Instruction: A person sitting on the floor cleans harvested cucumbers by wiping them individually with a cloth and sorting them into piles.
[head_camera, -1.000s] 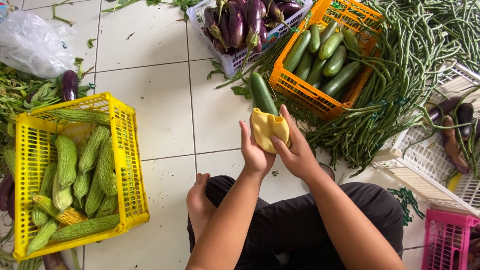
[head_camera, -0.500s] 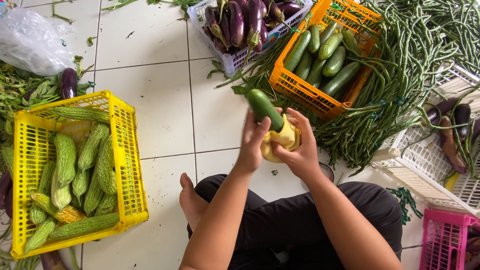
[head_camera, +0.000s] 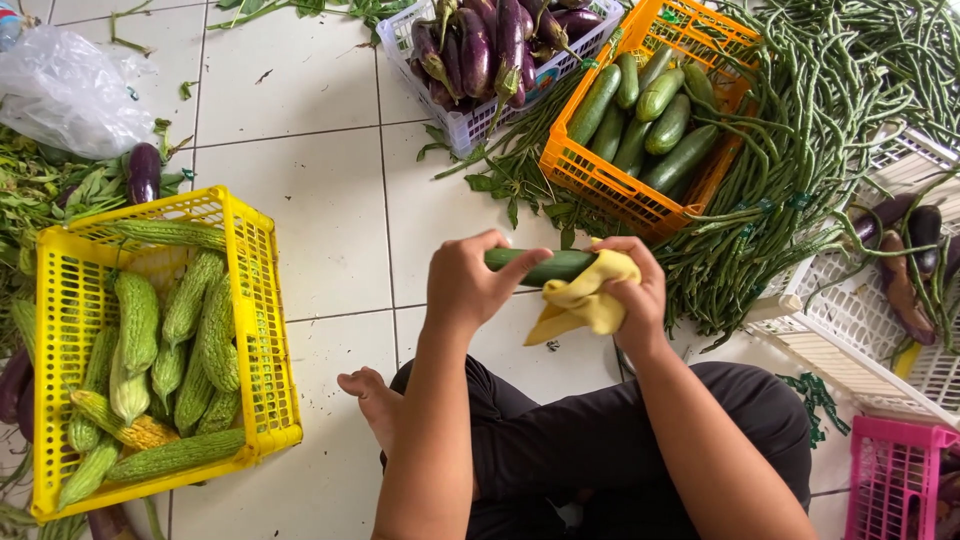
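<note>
1. My left hand (head_camera: 468, 283) is closed around one end of a cucumber (head_camera: 545, 266), which lies level in the air above the floor (head_camera: 320, 200), in front of my crossed legs and well clear of every basket.
2. My right hand (head_camera: 635, 295) is closed on a yellow cloth (head_camera: 585, 300), pressing it around the other end of the cucumber.
3. The cucumber is smooth, and I judge it could slip out of my left hand if I rub hard with the cloth. It would drop on the tiles between my knees and could bruise or pick up dirt.
4. A loose corner of the cloth hangs down under my right hand. If it bunches, I think I only polish one side and miss the rest.
5. The orange basket (head_camera: 600, 185) of cucumbers sits just beyond my hands, with long beans (head_camera: 800, 180) piled against it at the floor's far right. A wide swing of my elbow could tip it or drag beans across the tiles.
6. The yellow basket (head_camera: 255, 300) of bitter gourds sits well apart, to my left.
7. Compared with half a second ago, the cucumber has turned from pointing up and away to lying level, and the cloth has moved from its lower end to its right end. A second ago, I had only the cloth up in both hands.
</note>
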